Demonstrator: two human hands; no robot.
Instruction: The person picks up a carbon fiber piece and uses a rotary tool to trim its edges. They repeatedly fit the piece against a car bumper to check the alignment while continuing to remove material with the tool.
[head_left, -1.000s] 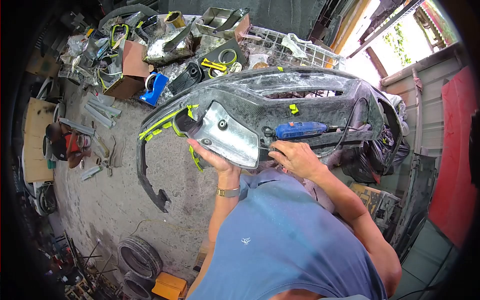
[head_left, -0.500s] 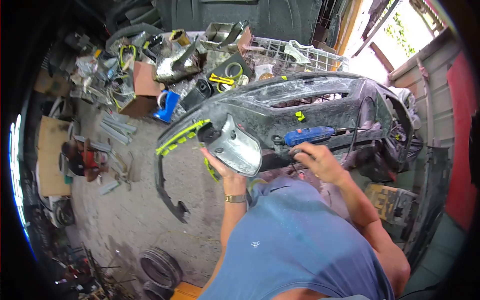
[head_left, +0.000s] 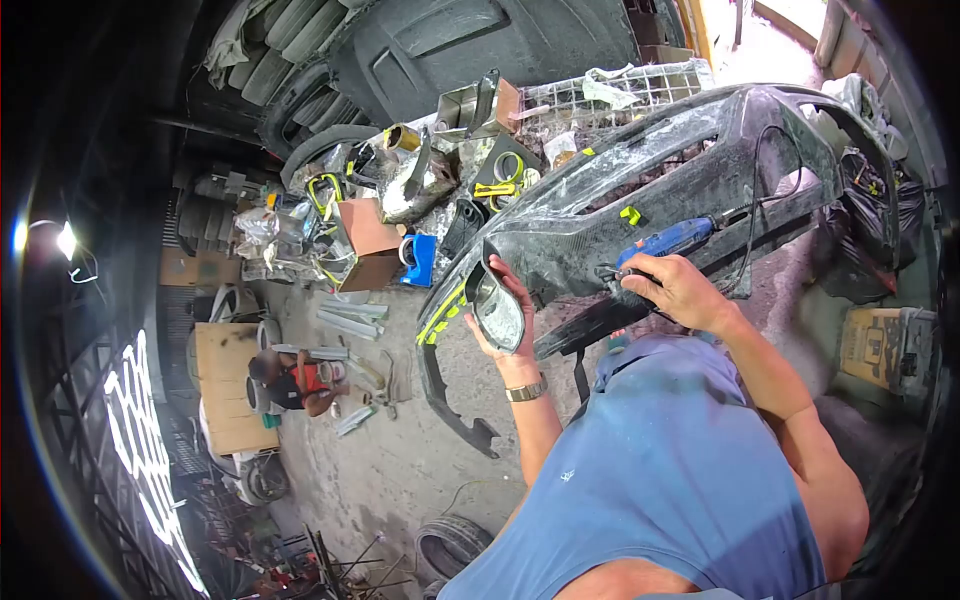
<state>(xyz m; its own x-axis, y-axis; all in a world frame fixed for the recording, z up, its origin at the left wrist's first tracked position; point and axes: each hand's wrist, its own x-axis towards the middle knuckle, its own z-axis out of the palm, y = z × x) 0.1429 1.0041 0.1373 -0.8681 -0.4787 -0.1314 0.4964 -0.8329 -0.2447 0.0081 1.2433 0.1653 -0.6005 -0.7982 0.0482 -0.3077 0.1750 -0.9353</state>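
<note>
My left hand (head_left: 513, 318), with a watch at its wrist, is wrapped round a grey, dusty curved part (head_left: 498, 312) and holds it tilted. My right hand (head_left: 668, 287) is closed at the near end of a blue power tool (head_left: 665, 240); what its fingers pinch there is too small to name. The tool lies against a large dusty car bumper (head_left: 570, 235) that carries strips of yellow-green tape (head_left: 442, 315). A black cable (head_left: 752, 225) loops over the bumper on the right.
Behind the bumper are a blue tape dispenser (head_left: 418, 262), a cardboard box (head_left: 368, 228), a yellow cutter (head_left: 494, 189) and a wire rack (head_left: 640, 90). Another person (head_left: 290, 382) sits at the left. A tire (head_left: 452, 545) lies on the floor below; black bags (head_left: 868, 240) stand at the right.
The view has swung left, so the bumper and hands appear further right. My left hand has turned the curved part, which now shows narrower.
</note>
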